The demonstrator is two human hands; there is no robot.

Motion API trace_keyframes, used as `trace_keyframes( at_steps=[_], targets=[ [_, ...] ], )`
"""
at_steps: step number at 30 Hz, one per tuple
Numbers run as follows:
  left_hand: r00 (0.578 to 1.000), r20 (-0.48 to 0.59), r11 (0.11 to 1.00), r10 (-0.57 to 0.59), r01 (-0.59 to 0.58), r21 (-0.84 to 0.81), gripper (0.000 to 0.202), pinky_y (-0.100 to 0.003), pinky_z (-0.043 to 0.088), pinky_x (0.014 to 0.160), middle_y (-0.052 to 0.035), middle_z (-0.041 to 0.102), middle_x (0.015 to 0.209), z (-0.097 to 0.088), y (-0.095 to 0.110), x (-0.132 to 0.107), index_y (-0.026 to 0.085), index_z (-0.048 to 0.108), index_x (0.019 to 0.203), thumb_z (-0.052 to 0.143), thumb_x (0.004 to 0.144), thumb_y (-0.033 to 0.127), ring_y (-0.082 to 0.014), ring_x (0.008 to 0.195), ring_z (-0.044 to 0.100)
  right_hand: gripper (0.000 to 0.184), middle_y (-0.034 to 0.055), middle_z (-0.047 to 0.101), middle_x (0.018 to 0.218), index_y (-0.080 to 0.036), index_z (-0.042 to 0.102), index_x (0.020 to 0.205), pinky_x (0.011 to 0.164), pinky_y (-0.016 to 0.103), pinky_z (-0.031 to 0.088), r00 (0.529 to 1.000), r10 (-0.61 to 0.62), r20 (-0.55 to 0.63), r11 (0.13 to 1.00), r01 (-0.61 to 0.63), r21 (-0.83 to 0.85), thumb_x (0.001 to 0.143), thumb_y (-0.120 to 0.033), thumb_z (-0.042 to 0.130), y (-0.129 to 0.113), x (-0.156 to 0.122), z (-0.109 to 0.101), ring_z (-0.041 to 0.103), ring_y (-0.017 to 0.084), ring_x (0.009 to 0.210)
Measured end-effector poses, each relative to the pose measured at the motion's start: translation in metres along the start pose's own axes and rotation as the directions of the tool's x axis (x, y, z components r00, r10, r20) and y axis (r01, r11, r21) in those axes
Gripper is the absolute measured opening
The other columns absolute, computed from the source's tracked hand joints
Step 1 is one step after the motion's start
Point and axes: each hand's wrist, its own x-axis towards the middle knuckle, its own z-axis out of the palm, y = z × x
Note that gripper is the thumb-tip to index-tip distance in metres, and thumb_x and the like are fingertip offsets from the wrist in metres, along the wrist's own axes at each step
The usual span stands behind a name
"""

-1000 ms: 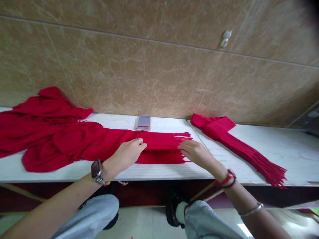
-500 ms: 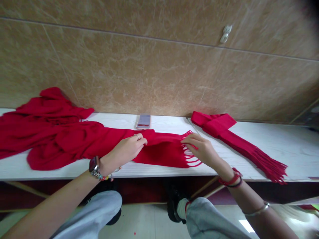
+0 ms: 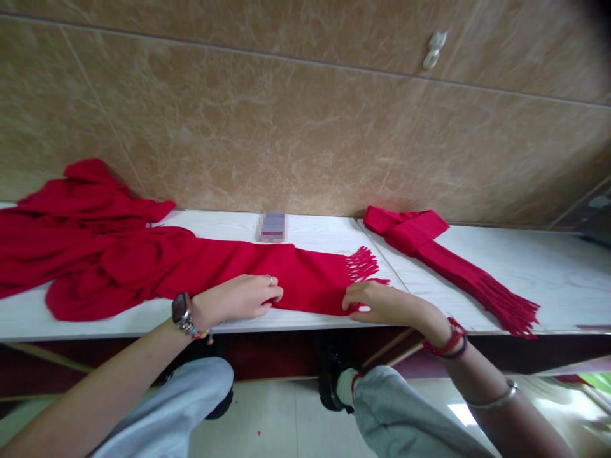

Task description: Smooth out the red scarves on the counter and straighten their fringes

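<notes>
A long red scarf [image 3: 248, 270] lies flat along the white shelf [image 3: 315, 321], its fringed end [image 3: 363, 264] pointing right. My left hand [image 3: 241, 297] is closed on the scarf's near edge at the middle, a ring on one finger and a watch on the wrist. Near the fringe, my right hand [image 3: 382, 302] pinches the near corner of the same scarf. Both hands sit at the shelf's front edge.
A heap of red scarves [image 3: 81, 235] fills the shelf's left end. A folded red scarf [image 3: 443, 257] with fringe lies at the right. A small phone-like thing [image 3: 272, 227] leans at the tiled wall. My knees show below the shelf.
The scarf's end was folded narrow, then lifted, and now lies spread wider. Both hands have drawn back from the scarf's middle to its near edge.
</notes>
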Motion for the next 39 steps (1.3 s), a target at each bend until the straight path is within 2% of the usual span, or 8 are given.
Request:
trace_keyframes(
  at_steps=[5,8,11,18,23,29,32,39],
  targets=[
    [1.000,-0.012,0.999,0.011,-0.011,0.034,0.025,-0.024,0.042,0.076,-0.0038,0.056,0.105,0.000,0.003,0.001,0.020,0.055,0.101,0.046,0.080,0.011,-0.0168,0.095,0.054,0.016,0.0059,0.066,0.081,-0.016,0.065,0.082,0.069,0.026,0.044,0.998,0.049,-0.041,0.967,-0.058,-0.247,0.077,-0.011,0.050,-0.009,0.000,0.004,0.061,0.017,0.076],
    [1.000,-0.004,0.997,-0.013,0.014,0.075,0.039,-0.025,0.043,0.073,-0.0047,0.056,0.105,0.003,0.002,0.005,0.020,0.052,0.110,0.040,0.078,0.001,-0.0169,0.092,0.055,0.016,0.0079,0.066,0.077,-0.014,0.064,0.078,0.067,0.029,0.043,0.993,0.068,-0.099,0.898,-0.104,-0.427,0.075,-0.007,0.050,-0.007,0.005,0.010,0.060,0.019,0.072],
    [0.996,-0.076,0.995,-0.049,0.055,0.084,0.042,-0.025,0.043,0.073,-0.0058,0.057,0.103,0.009,0.000,0.012,0.018,0.050,0.112,0.037,0.077,-0.002,-0.0169,0.090,0.057,0.018,0.0099,0.065,0.078,-0.013,0.064,0.078,0.068,0.031,0.042,0.983,0.081,-0.165,0.860,-0.153,-0.486,0.075,-0.004,0.048,0.001,0.008,0.015,0.060,0.020,0.074],
    [0.978,-0.175,0.978,-0.117,0.144,0.148,0.014,-0.028,0.046,0.068,-0.0071,0.059,0.088,0.016,0.007,0.029,0.014,0.055,0.090,0.042,0.084,0.013,-0.0195,0.081,0.059,0.016,0.0090,0.062,0.091,-0.014,0.063,0.089,0.076,0.031,0.041,0.965,0.035,-0.261,0.921,-0.133,-0.367,0.078,-0.016,0.052,0.004,0.014,0.015,0.057,0.020,0.085],
    [0.956,-0.255,0.973,-0.145,0.185,0.140,0.019,-0.026,0.047,0.066,-0.0080,0.058,0.089,0.017,0.003,0.032,0.014,0.054,0.091,0.035,0.091,0.016,-0.0178,0.082,0.059,0.016,0.0084,0.063,0.079,-0.013,0.062,0.078,0.076,0.033,0.040,0.953,0.041,-0.299,0.901,-0.164,-0.401,0.080,-0.010,0.047,0.005,0.029,0.021,0.057,0.020,0.079],
    [0.931,-0.300,0.962,-0.208,0.250,0.108,0.020,-0.025,0.048,0.063,-0.0081,0.059,0.091,0.013,-0.001,0.030,0.013,0.054,0.095,0.035,0.090,0.014,-0.0178,0.080,0.059,0.021,0.0093,0.064,0.094,-0.014,0.059,0.101,0.078,0.030,0.042,0.856,0.114,-0.504,0.968,-0.209,-0.136,0.081,-0.017,0.054,0.020,0.032,0.016,0.058,0.019,0.088],
    [0.921,-0.306,0.959,-0.239,0.273,0.071,0.022,-0.026,0.049,0.069,-0.0090,0.060,0.095,0.012,-0.001,0.029,0.012,0.054,0.099,0.036,0.087,0.007,-0.0181,0.086,0.059,0.022,0.0091,0.065,0.094,-0.014,0.059,0.099,0.075,0.029,0.044,0.857,0.139,-0.497,0.977,-0.199,-0.071,0.077,-0.016,0.060,0.024,0.032,0.019,0.059,0.020,0.087],
    [0.916,-0.312,0.953,-0.252,0.291,0.088,0.033,-0.025,0.050,0.071,-0.0094,0.060,0.098,0.014,-0.002,0.028,0.013,0.053,0.104,0.035,0.081,-0.002,-0.0168,0.087,0.060,0.013,0.0071,0.067,0.077,-0.015,0.063,0.082,0.065,0.025,0.043,0.827,0.231,-0.513,0.962,-0.272,-0.005,0.081,-0.014,0.050,0.022,0.030,0.010,0.062,0.018,0.073]
  ],
)
